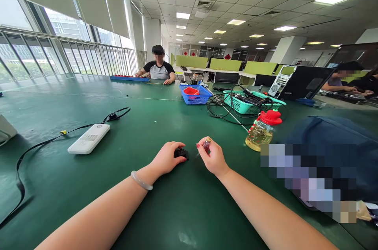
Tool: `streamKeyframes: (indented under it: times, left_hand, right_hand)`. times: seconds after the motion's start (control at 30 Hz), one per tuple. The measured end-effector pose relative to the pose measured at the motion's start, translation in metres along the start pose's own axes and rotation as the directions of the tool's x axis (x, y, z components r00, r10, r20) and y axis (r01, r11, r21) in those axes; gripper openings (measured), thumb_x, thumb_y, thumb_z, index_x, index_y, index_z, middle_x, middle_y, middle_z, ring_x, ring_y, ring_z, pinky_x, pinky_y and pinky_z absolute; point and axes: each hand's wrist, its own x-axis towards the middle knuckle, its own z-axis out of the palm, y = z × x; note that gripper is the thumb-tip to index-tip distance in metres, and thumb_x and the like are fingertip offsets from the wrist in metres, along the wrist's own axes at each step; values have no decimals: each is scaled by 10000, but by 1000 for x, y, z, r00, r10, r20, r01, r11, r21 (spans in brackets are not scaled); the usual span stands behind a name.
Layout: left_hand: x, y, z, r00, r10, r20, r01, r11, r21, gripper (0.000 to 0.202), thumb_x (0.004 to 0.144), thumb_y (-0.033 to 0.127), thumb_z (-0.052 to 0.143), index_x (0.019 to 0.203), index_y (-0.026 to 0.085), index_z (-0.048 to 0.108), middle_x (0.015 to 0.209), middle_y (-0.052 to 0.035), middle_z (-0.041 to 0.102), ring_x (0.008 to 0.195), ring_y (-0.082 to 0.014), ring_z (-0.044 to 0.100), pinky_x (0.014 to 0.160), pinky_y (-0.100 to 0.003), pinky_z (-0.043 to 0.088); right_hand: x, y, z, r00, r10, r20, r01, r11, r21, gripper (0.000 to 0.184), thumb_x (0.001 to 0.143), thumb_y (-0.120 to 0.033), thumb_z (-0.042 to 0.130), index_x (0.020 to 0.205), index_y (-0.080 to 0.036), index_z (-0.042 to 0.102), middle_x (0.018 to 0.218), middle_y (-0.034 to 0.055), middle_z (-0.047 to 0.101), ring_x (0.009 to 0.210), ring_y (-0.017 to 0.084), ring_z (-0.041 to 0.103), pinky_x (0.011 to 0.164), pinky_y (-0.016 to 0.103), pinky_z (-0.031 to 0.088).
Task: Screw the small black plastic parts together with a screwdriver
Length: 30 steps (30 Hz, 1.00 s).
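My left hand (167,157) rests on the green table (147,124) with its fingers closed around a small black object (181,153). A pale bangle sits on that wrist. My right hand (212,156) is just to the right, a little above the table. Its thumb and fingers pinch a small thin item (207,142) with a brownish tip, too small to name. The two hands are a few centimetres apart.
A white power bank (89,138) with a black cable (35,147) lies left. A red-capped oil bottle (262,130) stands right, beside a dark blue bag (327,139). A blue basket (195,94) and a teal basket (251,102) with wires sit farther back. One person sits at the far end, another at the right.
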Motion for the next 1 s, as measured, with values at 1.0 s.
streamKeyframes:
  times: [1.0]
  left_hand:
    - [-1, -4, -7, 1000, -14, 15, 14, 998, -62, 453, 700, 296, 709, 1147, 235, 660, 1155, -83, 668, 1165, -279, 555, 1036, -419, 442]
  right_hand:
    - [-6, -27, -15, 834, -520, 185, 551, 809, -207, 460, 1000, -468, 266, 714, -230, 536, 541, -5, 461, 517, 159, 378, 536, 304, 291]
